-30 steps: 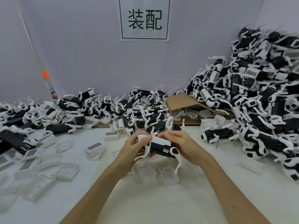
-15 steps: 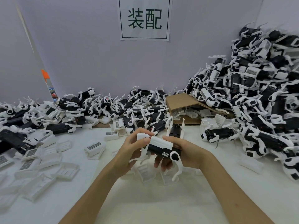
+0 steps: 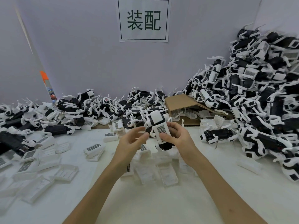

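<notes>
- Right hand [image 3: 179, 139] is gripping a black-and-white toy robot dog [image 3: 157, 119] above the table [image 3: 161, 207].
- Left hand [image 3: 130, 143] is hovering just beside it, fingers loosely spread.

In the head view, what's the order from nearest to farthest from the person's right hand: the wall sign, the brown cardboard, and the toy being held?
1. The toy: gripped by the fingers of the right hand, at centre.
2. The brown cardboard: just beyond the hand, on the table by the right-hand pile.
3. The wall sign: farthest, high on the back wall.
</notes>
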Motion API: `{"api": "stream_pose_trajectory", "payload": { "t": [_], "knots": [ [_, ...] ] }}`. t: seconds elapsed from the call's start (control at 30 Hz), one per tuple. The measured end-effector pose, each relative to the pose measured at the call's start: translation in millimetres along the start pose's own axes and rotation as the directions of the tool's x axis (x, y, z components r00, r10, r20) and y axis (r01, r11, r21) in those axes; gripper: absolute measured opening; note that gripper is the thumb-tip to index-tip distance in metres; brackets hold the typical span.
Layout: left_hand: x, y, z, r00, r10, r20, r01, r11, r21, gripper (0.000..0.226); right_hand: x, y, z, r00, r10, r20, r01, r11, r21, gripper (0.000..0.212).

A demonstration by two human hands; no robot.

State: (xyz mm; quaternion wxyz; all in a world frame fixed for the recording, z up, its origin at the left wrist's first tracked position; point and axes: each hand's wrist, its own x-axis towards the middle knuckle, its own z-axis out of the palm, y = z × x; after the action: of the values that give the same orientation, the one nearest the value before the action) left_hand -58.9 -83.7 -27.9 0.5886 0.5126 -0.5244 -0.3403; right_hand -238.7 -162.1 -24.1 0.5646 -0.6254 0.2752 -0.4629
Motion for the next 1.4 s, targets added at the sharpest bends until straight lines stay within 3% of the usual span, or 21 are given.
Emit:
{"api": "stream_pose_trajectory", "payload": {
  "t": [0.1, 0.23, 0.3, 0.4, 0.53, 0.7, 0.87, 1.07, 1.2, 1.4],
  "knots": [
    [-5, -2, 11, 0.993, 0.034, 0.109, -0.032, 0.999, -0.019, 0.037, -2, 7, 7, 0.994, -0.105, 0.004, 0.104, 0.979, -0.174, 0.045],
    [-7, -4, 10, 0.995, -0.064, 0.079, 0.075, 0.987, -0.140, 0.040, -7, 12, 17, 0.974, -0.222, 0.036, 0.222, 0.923, -0.315, 0.047],
    [-6, -5, 7, 0.994, -0.094, 0.061, 0.104, 0.977, -0.185, 0.040, -6, 15, 17, 0.956, -0.291, 0.025, 0.265, 0.830, -0.491, 0.045],
    [-6, -6, 7, 0.995, -0.092, 0.033, 0.097, 0.974, -0.203, 0.032, -4, 21, 18, 0.965, -0.261, 0.033, 0.205, 0.667, -0.716, 0.053],
    [-5, -8, 5, 0.996, -0.065, 0.055, 0.074, 0.977, -0.198, 0.022, -8, 19, 21, 0.966, -0.253, 0.047, 0.220, 0.713, -0.665, 0.048],
    [-6, -9, 7, 0.986, -0.073, 0.153, 0.109, 0.963, -0.245, 0.036, -13, 10, 24, 0.952, -0.292, 0.090, 0.296, 0.810, -0.506, 0.039],
    [-7, -15, 13, 0.997, -0.074, 0.009, 0.074, 0.966, -0.249, 0.031, -14, 10, 27, 0.937, -0.338, 0.086, 0.326, 0.762, -0.560, 0.032],
    [-6, -13, 13, 0.995, -0.090, 0.042, 0.098, 0.966, -0.240, 0.036, -11, 19, 28, 0.964, -0.245, 0.106, 0.259, 0.757, -0.600, 0.040],
    [-6, -12, 13, 0.995, -0.096, 0.013, 0.095, 0.946, -0.309, 0.034, -12, 19, 26, 0.953, -0.285, 0.100, 0.276, 0.689, -0.670, 0.045],
    [-6, -10, 12, 0.997, -0.079, 0.001, 0.077, 0.957, -0.281, 0.036, -8, 9, 17, 0.931, -0.365, -0.017, 0.314, 0.822, -0.476, 0.028]
  ]
}}
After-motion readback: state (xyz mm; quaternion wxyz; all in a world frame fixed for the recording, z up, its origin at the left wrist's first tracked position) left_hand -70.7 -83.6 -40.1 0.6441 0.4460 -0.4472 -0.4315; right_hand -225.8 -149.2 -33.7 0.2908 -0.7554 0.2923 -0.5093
